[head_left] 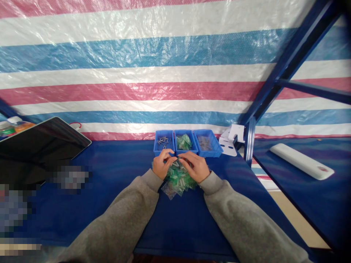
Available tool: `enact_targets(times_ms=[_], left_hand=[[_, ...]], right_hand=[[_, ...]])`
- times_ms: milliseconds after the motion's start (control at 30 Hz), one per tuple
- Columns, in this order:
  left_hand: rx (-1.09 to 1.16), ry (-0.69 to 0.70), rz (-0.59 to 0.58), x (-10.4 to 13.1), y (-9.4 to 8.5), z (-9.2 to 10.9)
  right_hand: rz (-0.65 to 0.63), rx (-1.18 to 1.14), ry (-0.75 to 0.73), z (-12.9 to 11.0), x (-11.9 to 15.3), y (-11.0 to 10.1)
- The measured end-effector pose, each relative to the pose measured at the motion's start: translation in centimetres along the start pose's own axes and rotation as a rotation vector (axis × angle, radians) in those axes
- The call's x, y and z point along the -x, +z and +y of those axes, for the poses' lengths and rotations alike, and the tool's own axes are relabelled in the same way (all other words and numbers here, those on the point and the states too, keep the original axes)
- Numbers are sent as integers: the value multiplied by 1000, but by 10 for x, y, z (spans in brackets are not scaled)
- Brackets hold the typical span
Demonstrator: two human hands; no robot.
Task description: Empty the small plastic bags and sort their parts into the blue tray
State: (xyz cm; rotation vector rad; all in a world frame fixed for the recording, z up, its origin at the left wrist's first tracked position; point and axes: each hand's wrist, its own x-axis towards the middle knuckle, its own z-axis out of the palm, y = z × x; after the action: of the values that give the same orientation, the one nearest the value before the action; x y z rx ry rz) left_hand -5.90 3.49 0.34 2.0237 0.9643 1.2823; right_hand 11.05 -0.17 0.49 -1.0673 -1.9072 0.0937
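My left hand [163, 164] and my right hand [196, 167] meet above a pile of small clear and green-tinted plastic bags [181, 180]. Thumb and fingers are pinched together on each hand, and whatever is between them is too small to make out. Just beyond the fingertips stand three blue bins side by side. The left bin [156, 145] has metal screws [162, 141] in it. Green plastic packets [184, 141] fill part of the middle bin [194, 143]. In the right bin [218, 148] lie clear-greyish small bags [204, 143].
A dark-screened device [46, 146] leans at the left, with bottles [16, 125] behind it. White bent brackets [231, 140] lie right of the bins, beside a blue metal frame post [249, 142]. A long white object [301, 160] rests on the right-hand table. Striped sheeting [137, 87] hangs behind.
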Motion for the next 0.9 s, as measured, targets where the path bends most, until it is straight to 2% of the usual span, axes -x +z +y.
enact_targets(times_ms=[133,233,400,600,900], left_hand=[[69,-32,-18,2,1,-2],[83,-12,-4,2,0,1],[-39,77,30,0,-2,5],[-182,37,20,0,-5,2],[-88,138,47,0,-3,14]], right_hand=[[-47,12,-19,1,1,3],[-6,63,20,4,0,3],[53,80,57,7,-1,2],[-5,66,28,4,-1,2],[13,103,42,8,0,5]])
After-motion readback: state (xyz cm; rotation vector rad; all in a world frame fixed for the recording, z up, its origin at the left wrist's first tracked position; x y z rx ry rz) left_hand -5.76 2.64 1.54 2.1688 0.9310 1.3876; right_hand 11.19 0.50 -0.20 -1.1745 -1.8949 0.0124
